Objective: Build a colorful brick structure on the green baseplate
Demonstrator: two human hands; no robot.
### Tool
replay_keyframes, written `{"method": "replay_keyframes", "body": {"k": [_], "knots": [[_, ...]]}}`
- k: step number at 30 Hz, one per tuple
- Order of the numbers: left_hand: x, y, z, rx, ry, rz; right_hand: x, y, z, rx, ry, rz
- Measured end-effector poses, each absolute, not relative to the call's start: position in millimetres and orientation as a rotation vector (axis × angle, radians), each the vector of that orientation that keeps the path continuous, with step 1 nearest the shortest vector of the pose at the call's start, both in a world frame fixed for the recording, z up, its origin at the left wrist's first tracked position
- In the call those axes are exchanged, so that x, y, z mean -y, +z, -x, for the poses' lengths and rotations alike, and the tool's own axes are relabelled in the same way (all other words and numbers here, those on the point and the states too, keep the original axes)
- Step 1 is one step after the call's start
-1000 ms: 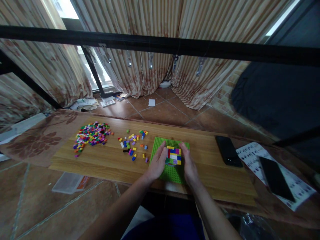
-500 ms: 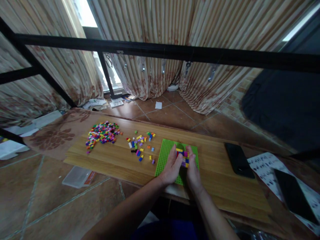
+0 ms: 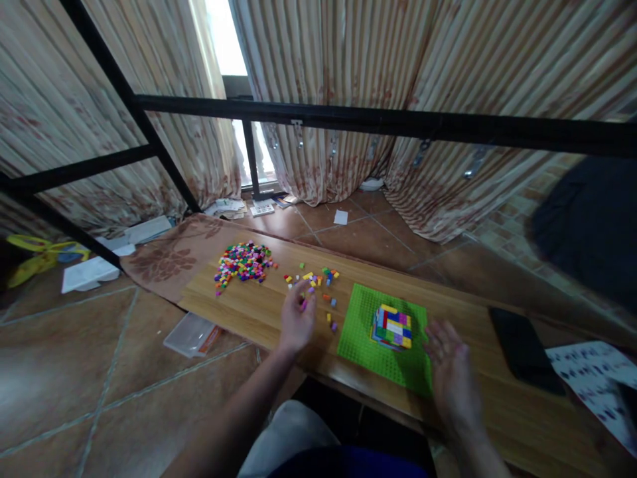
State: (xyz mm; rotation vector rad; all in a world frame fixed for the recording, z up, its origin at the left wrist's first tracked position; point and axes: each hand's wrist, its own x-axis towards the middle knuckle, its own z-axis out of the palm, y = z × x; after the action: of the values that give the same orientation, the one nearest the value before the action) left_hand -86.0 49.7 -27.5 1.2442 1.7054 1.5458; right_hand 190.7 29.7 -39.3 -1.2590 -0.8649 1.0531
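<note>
A green baseplate [image 3: 365, 335] lies on the wooden tabletop [image 3: 249, 309] with a small multicoloured brick block [image 3: 393, 326] built on it. My left hand [image 3: 296, 318] reaches over the scattered loose bricks [image 3: 318, 282] left of the plate, fingers curled down onto them; what they hold, if anything, is hidden. My right hand [image 3: 450, 375] hovers at the plate's right front corner, fingers loosely spread and blurred, holding nothing. A larger pile of mixed bricks [image 3: 242, 260] lies further left.
A black phone [image 3: 522, 348] lies right of the plate, beside a printed sheet [image 3: 597, 378]. A black metal frame [image 3: 378, 123] crosses above the table. A clear plastic box [image 3: 192, 334] and papers lie on the tiled floor; curtains hang behind.
Both hands left the brick block. My left hand moved left to the loose bricks, my right hand drew back to the right. The view swung left.
</note>
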Motion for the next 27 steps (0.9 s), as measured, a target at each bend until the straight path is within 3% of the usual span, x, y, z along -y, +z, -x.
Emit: {"method": "replay_keyframes", "body": {"k": [5, 11, 27], "knots": [[-71, -40, 159, -2.168, 1.196, -1.460, -3, -44, -197, 0.813, 1.036, 1.345], [-80, -45, 166, -2.249, 0.842, -1.794, 13, -47, -202, 0.827, 1.045, 1.397], [-88, -35, 159, -2.297, 0.778, -1.898, 26, -57, -217, 0.756, 1.052, 1.478]]}}
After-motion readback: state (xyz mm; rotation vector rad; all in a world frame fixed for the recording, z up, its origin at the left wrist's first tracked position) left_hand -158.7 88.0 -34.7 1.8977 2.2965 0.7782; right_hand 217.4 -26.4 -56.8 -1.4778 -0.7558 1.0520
